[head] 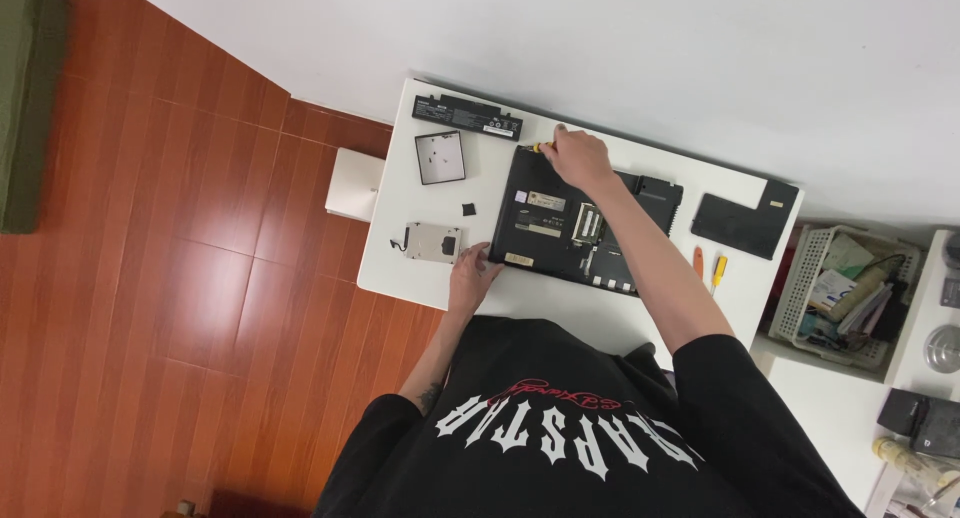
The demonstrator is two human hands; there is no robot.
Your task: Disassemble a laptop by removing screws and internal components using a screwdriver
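Black laptop, underside up, on white table.
Right hand fingers closed around yellow screwdriver at laptop's far corner; left hand fingers spread flat, steadying near edge.

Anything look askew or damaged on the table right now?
Nothing damaged. The laptop lies underside up with bays uncovered; its battery, covers and drive lie spread around it. The right hand holds a screwdriver at its far corner.

White table bears laptop, battery, screwdrivers.
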